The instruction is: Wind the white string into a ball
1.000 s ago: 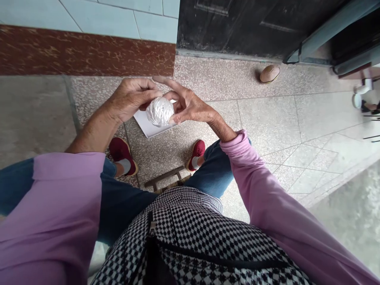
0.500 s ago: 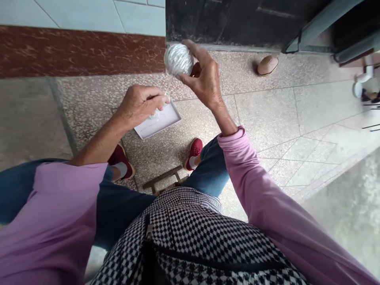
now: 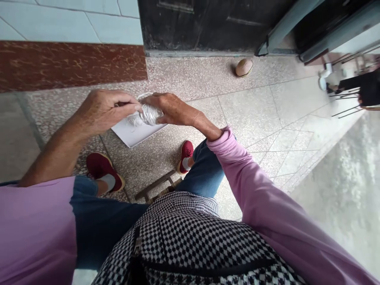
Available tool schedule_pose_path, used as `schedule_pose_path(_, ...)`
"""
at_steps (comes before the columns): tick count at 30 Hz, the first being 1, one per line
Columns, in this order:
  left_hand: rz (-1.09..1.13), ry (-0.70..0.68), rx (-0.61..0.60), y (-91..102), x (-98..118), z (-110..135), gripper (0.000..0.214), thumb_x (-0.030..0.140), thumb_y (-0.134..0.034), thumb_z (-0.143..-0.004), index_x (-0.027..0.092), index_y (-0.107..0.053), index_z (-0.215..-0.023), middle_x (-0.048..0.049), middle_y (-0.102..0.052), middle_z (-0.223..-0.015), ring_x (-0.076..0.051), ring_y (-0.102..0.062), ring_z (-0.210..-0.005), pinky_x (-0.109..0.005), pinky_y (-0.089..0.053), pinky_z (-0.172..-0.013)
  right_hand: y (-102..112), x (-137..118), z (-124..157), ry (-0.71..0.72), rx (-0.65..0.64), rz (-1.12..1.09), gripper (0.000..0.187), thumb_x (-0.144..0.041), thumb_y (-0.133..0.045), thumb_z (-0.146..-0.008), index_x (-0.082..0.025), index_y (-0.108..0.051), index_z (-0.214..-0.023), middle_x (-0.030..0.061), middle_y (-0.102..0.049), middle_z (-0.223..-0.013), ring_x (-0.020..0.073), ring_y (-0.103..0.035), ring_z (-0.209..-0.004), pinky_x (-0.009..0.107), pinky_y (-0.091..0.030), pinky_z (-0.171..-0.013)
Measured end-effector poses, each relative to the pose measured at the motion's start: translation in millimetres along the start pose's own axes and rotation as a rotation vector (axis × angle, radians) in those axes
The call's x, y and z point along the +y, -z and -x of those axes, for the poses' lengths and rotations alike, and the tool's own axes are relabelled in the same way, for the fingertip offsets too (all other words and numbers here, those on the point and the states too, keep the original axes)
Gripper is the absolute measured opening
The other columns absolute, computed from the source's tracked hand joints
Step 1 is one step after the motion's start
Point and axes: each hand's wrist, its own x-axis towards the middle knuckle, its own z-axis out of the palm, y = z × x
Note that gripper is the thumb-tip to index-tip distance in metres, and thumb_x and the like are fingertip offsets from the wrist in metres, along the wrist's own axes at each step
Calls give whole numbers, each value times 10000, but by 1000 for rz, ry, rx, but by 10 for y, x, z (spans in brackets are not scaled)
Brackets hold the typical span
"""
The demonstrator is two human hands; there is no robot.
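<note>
As the two hands meet in front of the body, the ball of white string [image 3: 150,114] sits right inside the grip of the right hand [image 3: 170,107], fingers over the top, thumb low, grasping its right side! On the other flank it's the left hand [image 3: 103,111], fingertips bunched with the thumb and right up at the ball's left edge; whether a strand is pinched in there, I cannot tell from this angle. One loop of string arcs above the ball, between the hands, and a loose white tangle [image 3: 134,120] shows just below the left fingertips.

Now the edges: beneath the ball, on the speckled floor [image 3: 246,103], lies a shallow white tray [image 3: 132,136], near corner showing, far side covered by the hands. Beyond, a strip of floor parts the hands from the red-brown baseboard [image 3: 74,63] and the dark door [image 3: 192,27]. Room to the right? Plenty, floor stretching past a rounded tan object [image 3: 244,67] near the door. Nearer the body it's tighter: red shoes [image 3: 187,151] either side, a wooden frame [image 3: 157,185] between the legs.
</note>
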Motion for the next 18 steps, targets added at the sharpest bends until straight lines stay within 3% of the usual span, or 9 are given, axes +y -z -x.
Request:
schedule_pose_path(4,22,28,-9,42,-28,25,287,494,-817,-865,240,-929,-936,-40,-852,-930,-227,-695,-852,-316,-520,-799,84,-147,40,-22,-50,-196,444,-183,-983,-1024,-175,-917,-1463,51,-933,-1258,322,-852,-1321,370,-650,-1128)
schedule_pose_path(8,90,110,-37,24,61,7,384,613,-839,-818,259,-932,-934,-35,-835,-880,-227,-683,-783,-299,-483,-686,20,-266,203,-20,-1,-310,532,-282,-992,-1028,-228,-873,-1544,-15,-885,-1108,265,-805,-1148,262,-560,-790)
schedule_pose_path(12,247,141,30,-32,161,1,431,638,-895,-765,230,-925,-899,-39,-778,-790,-198,-649,-698,-298,-488,-651,-128,-216,315,-99,23,-509,709,-643,-1020,-1069,-219,-877,-1619,23,-862,-1120,257,-770,-1111,276,-582,-788)
schedule_pose_path(16,400,166,201,-57,97,-36,484,594,-1014,-697,179,-923,-929,-44,-742,-794,-168,-602,-662,-276,-452,-606,-297,-122,122,-64,70,-621,976,-916,-980,-1027,-172,-851,-1644,16,-852,-1135,190,-650,-900,273,-560,-746)
schedule_pose_path(18,504,174,258,-54,16,-76,495,555,-1082,-664,164,-905,-911,-44,-736,-799,-150,-585,-657,-264,-457,-608,-317,-124,18,-7,81,-668,1062,-1018,-916,-1007,-151,-861,-1617,19,-857,-1144,184,-649,-915,270,-575,-770)
